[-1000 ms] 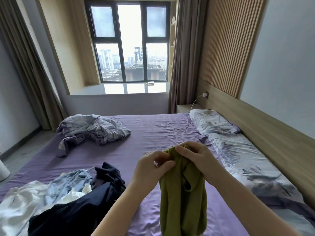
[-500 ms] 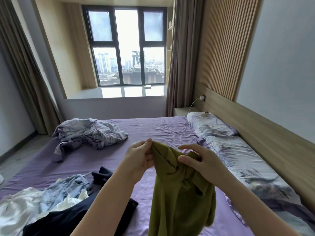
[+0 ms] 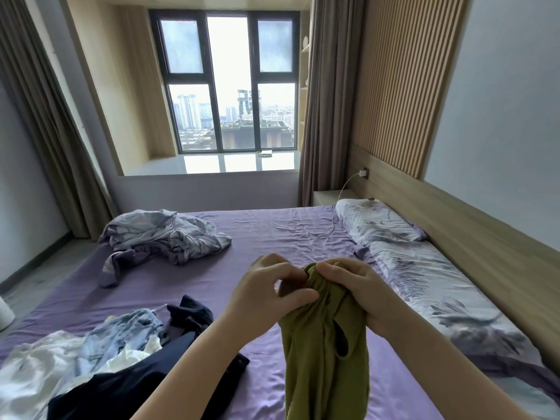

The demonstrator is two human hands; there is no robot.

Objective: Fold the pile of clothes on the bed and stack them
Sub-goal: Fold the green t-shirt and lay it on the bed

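Green top [image 3: 325,344] hangs bunched above the bed [image 3: 272,237], pinched at its upper edge by our left hand [image 3: 266,295] and right hand [image 3: 354,295], fingers clenched on cloth, so we may misfind the shoulders and fold it twisted.

Both hands' fingers [image 3: 298,295] pinching olive garment [image 3: 325,353], above purple bed [image 3: 266,237]
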